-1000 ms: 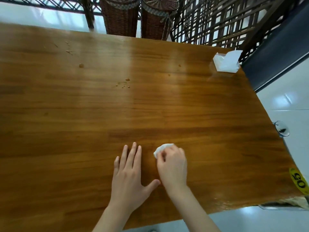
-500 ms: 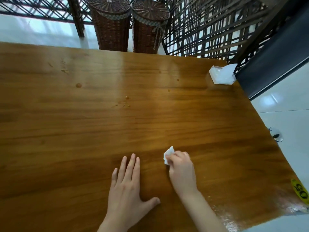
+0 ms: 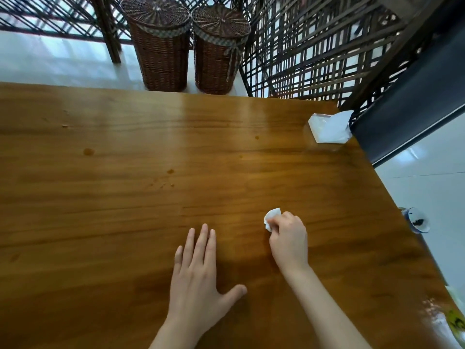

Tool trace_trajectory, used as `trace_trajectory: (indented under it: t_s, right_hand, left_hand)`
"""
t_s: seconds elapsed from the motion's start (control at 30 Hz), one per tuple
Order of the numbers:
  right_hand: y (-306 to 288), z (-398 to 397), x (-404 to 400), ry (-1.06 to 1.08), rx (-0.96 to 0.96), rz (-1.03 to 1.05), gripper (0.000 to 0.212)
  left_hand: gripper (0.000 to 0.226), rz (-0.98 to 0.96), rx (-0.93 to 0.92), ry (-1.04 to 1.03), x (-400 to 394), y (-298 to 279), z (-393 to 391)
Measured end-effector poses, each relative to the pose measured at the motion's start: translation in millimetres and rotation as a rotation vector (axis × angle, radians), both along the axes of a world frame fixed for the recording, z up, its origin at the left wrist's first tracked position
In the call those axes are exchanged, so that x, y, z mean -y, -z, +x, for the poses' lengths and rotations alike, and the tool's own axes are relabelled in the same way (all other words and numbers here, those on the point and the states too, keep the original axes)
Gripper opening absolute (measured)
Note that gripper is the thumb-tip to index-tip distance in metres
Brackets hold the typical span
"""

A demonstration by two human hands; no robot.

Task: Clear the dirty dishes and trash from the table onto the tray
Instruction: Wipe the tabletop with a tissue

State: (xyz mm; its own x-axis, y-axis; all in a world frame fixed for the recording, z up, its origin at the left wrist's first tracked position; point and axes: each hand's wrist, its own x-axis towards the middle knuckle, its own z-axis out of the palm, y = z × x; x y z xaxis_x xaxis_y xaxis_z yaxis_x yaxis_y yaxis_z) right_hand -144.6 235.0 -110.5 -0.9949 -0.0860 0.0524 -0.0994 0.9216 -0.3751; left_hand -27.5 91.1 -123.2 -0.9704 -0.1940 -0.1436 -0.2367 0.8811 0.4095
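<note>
My right hand (image 3: 289, 240) grips a small crumpled white tissue (image 3: 271, 217) and presses it against the wooden table (image 3: 125, 210) near the front right. My left hand (image 3: 198, 270) lies flat on the tabletop beside it, fingers straight and spread. Small crumbs and brown spots (image 3: 169, 172) dot the middle of the table, with another spot (image 3: 88, 151) further left. No tray or dishes show on the tabletop.
A clear tissue holder with white napkins (image 3: 329, 127) stands at the far right corner. Two wicker baskets (image 3: 161, 44) stand beyond the far edge by a lattice screen. A small dish (image 3: 416, 220) sits below the table's right edge, and a yellow sticker (image 3: 456, 323) marks the front right corner.
My right hand has slid the tissue to the right across the table, away from my left hand. The view has tilted up, showing more of the baskets.
</note>
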Motion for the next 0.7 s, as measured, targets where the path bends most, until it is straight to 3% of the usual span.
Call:
trace_trajectory:
  t_s: [0.3,0.7]
  right_hand:
    - [3.2,-59.0,0.7,-0.218,-0.058,-0.064,0.017]
    - [5.9,-126.1,27.3,-0.433,-0.063,-0.097,0.016]
  left_hand:
    - [0.099,-0.099,-0.122,-0.113,-0.5,5.4,-115.6]
    - [0.078,-0.167,-0.149,-0.137,9.2,15.8,-183.9]
